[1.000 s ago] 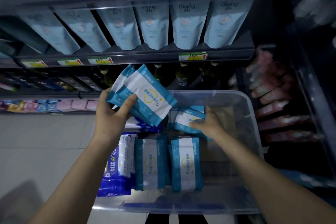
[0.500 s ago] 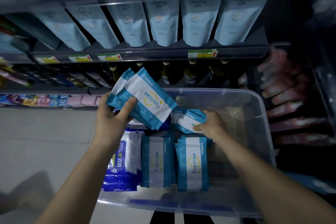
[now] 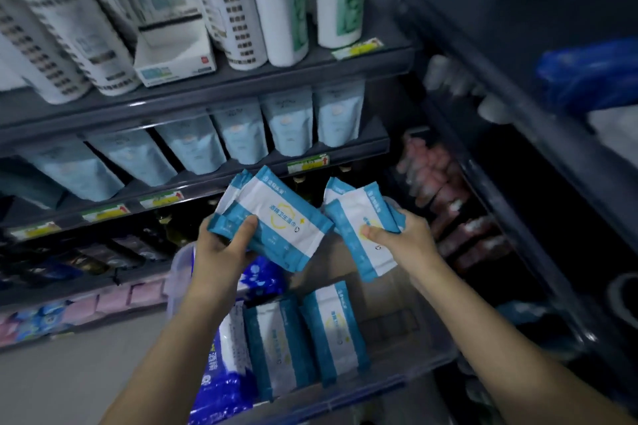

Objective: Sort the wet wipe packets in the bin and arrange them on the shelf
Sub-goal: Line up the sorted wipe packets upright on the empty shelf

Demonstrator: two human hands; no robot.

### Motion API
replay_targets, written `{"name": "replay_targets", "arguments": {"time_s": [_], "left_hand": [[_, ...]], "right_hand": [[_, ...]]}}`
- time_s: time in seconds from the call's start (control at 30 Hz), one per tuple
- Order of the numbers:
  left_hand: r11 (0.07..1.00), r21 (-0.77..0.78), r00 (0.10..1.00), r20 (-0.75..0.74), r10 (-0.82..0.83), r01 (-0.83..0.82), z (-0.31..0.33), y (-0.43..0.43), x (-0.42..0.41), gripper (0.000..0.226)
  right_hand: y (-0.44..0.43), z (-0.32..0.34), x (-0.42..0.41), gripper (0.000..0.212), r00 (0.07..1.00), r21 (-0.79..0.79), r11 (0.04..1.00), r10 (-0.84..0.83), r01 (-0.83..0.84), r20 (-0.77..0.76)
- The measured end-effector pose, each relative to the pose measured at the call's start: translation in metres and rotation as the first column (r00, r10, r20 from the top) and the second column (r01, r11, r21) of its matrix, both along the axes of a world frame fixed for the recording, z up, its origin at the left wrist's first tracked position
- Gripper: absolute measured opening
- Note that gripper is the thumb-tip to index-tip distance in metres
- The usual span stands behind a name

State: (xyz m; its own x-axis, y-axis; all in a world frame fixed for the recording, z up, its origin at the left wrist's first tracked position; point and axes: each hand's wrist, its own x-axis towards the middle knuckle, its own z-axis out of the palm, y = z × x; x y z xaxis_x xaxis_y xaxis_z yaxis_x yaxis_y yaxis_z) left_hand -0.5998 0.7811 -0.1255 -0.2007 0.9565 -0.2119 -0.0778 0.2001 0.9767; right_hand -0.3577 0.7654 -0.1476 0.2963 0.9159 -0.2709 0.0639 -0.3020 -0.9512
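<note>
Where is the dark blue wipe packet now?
Head view, lower centre: the dark blue packet lies at the left end of the clear bin, beside two teal packets.

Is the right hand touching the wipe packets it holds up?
Touching. In the head view the right hand grips its wipe packets, thumb pressed on the front.

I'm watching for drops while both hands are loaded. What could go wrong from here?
1. The left hand pinches a fanned stack of teal wipe packets by one end; its grip may let the packets slide apart and fall.
2. The right hand holds a second bunch of packets, so neither hand is free to catch a slipping packet.
</note>
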Motion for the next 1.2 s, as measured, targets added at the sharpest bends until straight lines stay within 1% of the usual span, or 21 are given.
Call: {"name": "replay_targets", "arguments": {"time_s": [0.1,0.17,0.27,0.37,0.43,0.5,0.53,0.6,0.63,0.7,0.73,0.8,0.87,0.93,1.0,1.03,1.1,1.2], "left_hand": [[0.995,0.031,0.995,0.011,-0.099,0.099,0.012,-0.004,0.011,0.037],[0.985,0.024,0.985,0.020,-0.173,0.172,0.018,-0.013,0.015,0.043],[0.962,-0.021,0.960,0.063,-0.272,0.274,0.023,-0.033,0.027,0.047],[0.901,-0.070,0.897,0.158,-0.414,0.428,0.029,-0.067,0.058,0.041],[0.824,-0.086,0.817,0.221,-0.532,0.560,0.035,-0.097,0.085,0.030],[0.720,-0.085,0.708,0.293,-0.642,0.688,0.043,-0.132,0.116,0.015],[0.660,-0.074,0.643,0.328,-0.692,0.748,0.049,-0.151,0.131,0.013],[0.558,-0.029,0.524,0.388,-0.758,0.829,0.059,-0.192,0.160,0.022],[0.519,0.014,0.474,0.385,-0.792,0.855,0.063,-0.213,0.173,0.028],[0.434,0.098,0.385,0.317,-0.867,0.895,0.070,-0.253,0.197,0.041],[0.388,0.116,0.346,0.275,-0.897,0.914,0.073,-0.275,0.210,0.048],[0.332,0.125,0.300,0.222,-0.928,0.935,0.077,-0.321,0.235,0.062],[0.308,0.113,0.278,0.225,-0.934,0.945,0.077,-0.372,0.262,0.073],[0.276,0.105,0.248,0.224,-0.943,0.955,0.078,-0.429,0.287,0.073],[0.228,0.128,0.199,0.204,-0.958,0.965,0.080,-0.488,0.309,0.072],[0.196,0.136,0.169,0.186,-0.968,0.971,0.082,-0.517,0.318,0.074],[0.116,0.159,0.093,0.147,-0.985,0.980,0.086,-0.571,0.336,0.075],[-0.012,0.194,-0.035,0.115,-0.993,0.981,0.096,-0.641,0.356,0.074]], "right_hand": [[-0.043,0.032,0.003,0.019,0.988,0.050,0.989,-0.137,0.141,-0.075],[-0.077,0.048,0.001,0.017,0.969,0.073,0.970,-0.223,0.231,-0.107],[-0.130,0.072,-0.006,0.015,0.894,0.061,0.914,-0.377,0.402,-0.241],[-0.182,0.091,-0.010,0.026,0.846,0.043,0.888,-0.420,0.457,-0.328],[-0.218,0.099,-0.011,0.032,0.812,0.003,0.861,-0.478,0.508,-0.334],[-0.255,0.104,-0.008,0.035,0.767,-0.010,0.809,-0.562,0.588,-0.309],[-0.275,0.105,-0.005,0.035,0.748,-0.004,0.783,-0.596,0.622,-0.292],[-0.317,0.107,0.004,0.036,0.704,0.022,0.725,-0.659,0.688,-0.265],[-0.339,0.108,0.010,0.034,0.674,0.021,0.691,-0.698,0.723,-0.243],[-0.385,0.110,0.022,0.021,0.600,0.033,0.609,-0.769,0.792,-0.218],[-0.409,0.111,0.029,0.017,0.568,0.060,0.570,-0.796,0.820,-0.209],[-0.458,0.115,0.040,0.018,0.518,0.109,0.506,-0.836,0.855,-0.181],[-0.511,0.115,0.052,0.018,0.473,0.146,0.453,-0.867,0.879,-0.157],[-0.569,0.115,0.064,0.021,0.404,0.171,0.381,-0.906,0.908,-0.124],[-0.632,0.115,0.076,0.034,0.301,0.178,0.289,-0.953,0.941,-0.044],[-0.663,0.116,0.079,0.037,0.250,0.194,0.242,-0.968,0.951,-0.017],[-0.721,0.117,0.086,0.035,0.163,0.237,0.168,-0.986,0.957,0.039],[-0.796,0.119,0.093,0.030,0.071,0.260,0.120,-0.979,0.958,0.193]]}}
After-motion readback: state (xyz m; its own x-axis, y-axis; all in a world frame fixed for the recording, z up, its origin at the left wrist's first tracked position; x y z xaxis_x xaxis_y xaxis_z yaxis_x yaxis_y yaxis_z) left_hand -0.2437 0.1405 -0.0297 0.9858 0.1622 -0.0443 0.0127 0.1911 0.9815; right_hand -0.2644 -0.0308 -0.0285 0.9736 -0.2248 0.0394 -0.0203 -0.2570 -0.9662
